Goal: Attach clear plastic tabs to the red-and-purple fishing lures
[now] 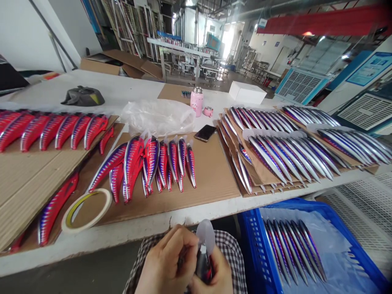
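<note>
Low in the head view, both hands meet over my lap around one fishing lure (203,265) with a clear plastic lip at its top. My left hand (168,263) curls its fingers around the lure from the left. My right hand (218,274) grips it from the right and below. Only a dark red part of the lure's body shows between the fingers. On the brown cardboard sheet (211,175) ahead lies a bunch of several red, blue and silver lures (153,165). A roll of tape (87,209) rests at the sheet's near left corner.
A blue crate (254,241) with several lures in plastic stands at my right. Stacked cardboard trays of silver lures (284,153) fill the right of the table, red lures (55,130) the left. A phone (205,132), a clear plastic bag (159,116) and a pink bottle (197,101) lie farther back.
</note>
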The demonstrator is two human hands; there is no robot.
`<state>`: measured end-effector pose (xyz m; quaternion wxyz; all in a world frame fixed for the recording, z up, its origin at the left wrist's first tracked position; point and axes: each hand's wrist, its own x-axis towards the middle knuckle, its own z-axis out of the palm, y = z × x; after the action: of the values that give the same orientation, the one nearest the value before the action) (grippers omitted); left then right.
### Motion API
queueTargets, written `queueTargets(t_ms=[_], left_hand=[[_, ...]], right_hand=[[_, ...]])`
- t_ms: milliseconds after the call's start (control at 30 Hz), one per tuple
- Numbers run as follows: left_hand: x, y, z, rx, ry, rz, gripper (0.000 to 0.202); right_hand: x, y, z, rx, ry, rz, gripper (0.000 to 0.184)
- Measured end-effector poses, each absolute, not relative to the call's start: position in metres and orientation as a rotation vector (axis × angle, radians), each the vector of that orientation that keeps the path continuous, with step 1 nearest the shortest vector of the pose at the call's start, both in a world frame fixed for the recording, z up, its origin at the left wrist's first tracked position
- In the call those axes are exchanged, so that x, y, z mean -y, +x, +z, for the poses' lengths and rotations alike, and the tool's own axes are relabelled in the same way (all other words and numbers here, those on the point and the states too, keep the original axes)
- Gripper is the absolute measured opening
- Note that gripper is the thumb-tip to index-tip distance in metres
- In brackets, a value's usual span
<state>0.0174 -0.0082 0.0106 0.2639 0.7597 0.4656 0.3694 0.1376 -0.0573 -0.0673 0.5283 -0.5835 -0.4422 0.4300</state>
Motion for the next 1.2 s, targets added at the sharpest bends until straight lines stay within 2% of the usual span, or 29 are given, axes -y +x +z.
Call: queueTargets(t_ms=[100, 167, 567, 1200], left_hand=[[0.011, 0.023, 0.011, -1.25, 2.009, 1.057, 0.017], [0.012, 0.025, 0.012, -1.259, 1.983, 1.065, 0.017], [0.007, 0.018, 0.012, -1.275, 2.006, 0.928, 0.016], [0.006, 0.018, 0.015, -1.274, 1.976, 0.987, 0.015]], right_hand=[[0.055, 0.137, -0.06, 1.122, -1.519, 0.906, 0.03], [0.054, 0.137, -0.057, 1.139, -1.542, 0.872, 0.028], [0.054, 0.144, -0.055, 1.237, -1.551, 0.865, 0.04], [0.054, 0.144, -0.054, 1.271, -1.572, 0.8, 0.043]])
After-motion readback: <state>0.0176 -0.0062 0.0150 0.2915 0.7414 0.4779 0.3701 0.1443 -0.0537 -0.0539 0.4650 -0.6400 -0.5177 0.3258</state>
